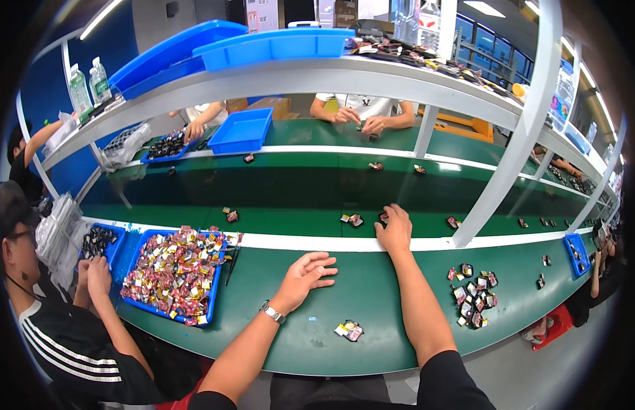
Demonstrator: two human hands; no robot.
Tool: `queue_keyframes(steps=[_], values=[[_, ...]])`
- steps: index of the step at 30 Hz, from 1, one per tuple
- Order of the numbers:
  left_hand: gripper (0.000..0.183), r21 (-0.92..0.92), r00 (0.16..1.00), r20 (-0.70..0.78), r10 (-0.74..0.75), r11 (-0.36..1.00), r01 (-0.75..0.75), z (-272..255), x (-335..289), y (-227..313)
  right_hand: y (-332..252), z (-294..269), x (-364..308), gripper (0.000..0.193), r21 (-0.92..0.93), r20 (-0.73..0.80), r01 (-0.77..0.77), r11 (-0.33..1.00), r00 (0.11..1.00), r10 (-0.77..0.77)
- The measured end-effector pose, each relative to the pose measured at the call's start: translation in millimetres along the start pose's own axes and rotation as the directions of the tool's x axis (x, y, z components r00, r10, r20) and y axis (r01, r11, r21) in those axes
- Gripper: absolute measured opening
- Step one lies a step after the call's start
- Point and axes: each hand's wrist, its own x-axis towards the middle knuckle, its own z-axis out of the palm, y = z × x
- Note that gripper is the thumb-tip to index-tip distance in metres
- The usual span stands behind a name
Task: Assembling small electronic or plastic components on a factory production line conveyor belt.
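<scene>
My left hand [305, 281] is held over the green work surface, fingers apart and nothing in it. My right hand [396, 231] reaches across the white strip to the green conveyor belt, its thumb and fingers around a small black-and-red electronic part [384, 217]. The fingers partly hide that part. Left of it on the belt lies a similar part with a yellow-and-white tag [353, 220]. In front of me, between my forearms, rests a small cluster of parts [349, 331]. A loose pile of the same parts [475, 297] lies right of my right forearm.
A blue tray [211, 301] heaped with parts stands left, with black tweezers [232, 263] beside it. A co-worker [64, 321] sits at the left; another works opposite. A slanted grey post [512, 143] and an overhead shelf [283, 76] bound the reach.
</scene>
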Motion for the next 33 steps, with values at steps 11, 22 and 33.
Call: queue_keyframes(steps=[11,22,33], values=[[0.034,0.004,0.998,0.068,0.013,1.000,-0.014,0,1,-5,-35,9,-10,0.052,0.291,0.144,-0.058,0.955,0.989,0.017],[0.036,0.013,0.972,0.152,-0.180,0.984,0.180,0,-6,11,-96,-110,-74,0.052,0.725,0.408,0.102,0.681,0.734,-0.543],[0.036,0.056,0.994,0.011,-0.113,0.992,0.112,18,-8,10,-89,-98,-77,0.022,0.637,0.207,0.373,0.674,0.760,-0.616]])
